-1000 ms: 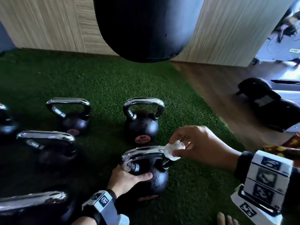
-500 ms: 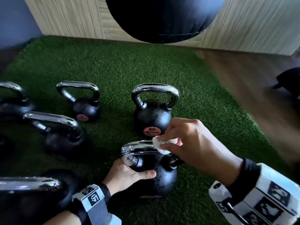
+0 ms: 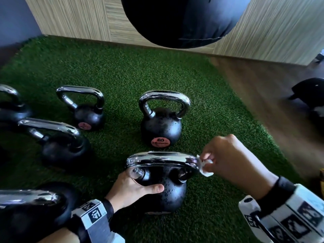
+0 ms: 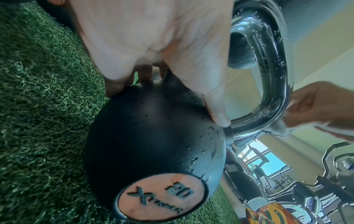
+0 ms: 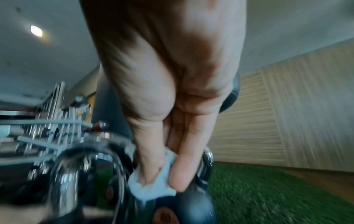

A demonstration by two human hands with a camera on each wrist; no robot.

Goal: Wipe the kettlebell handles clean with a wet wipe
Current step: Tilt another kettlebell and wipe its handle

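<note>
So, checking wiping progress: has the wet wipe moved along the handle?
Yes. The wet wipe slid from mid-handle to the right end of the chrome handle.

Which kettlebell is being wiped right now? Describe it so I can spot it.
On the green turf, find the nearest kettlebell, directly in front of the one under the punching bag. Only this one has the left hand bracing it and a white wipe at its handle.

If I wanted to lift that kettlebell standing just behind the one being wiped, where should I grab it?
Probably by the straight top bar of its chrome handle, reaching down from above. The far kettlebell stands upright on the green turf, so the loop is open and faces up, with room for fingers to curl under the bar. Its round black body offers no real hold, and droplets suggest the surface may be slippery.
</note>
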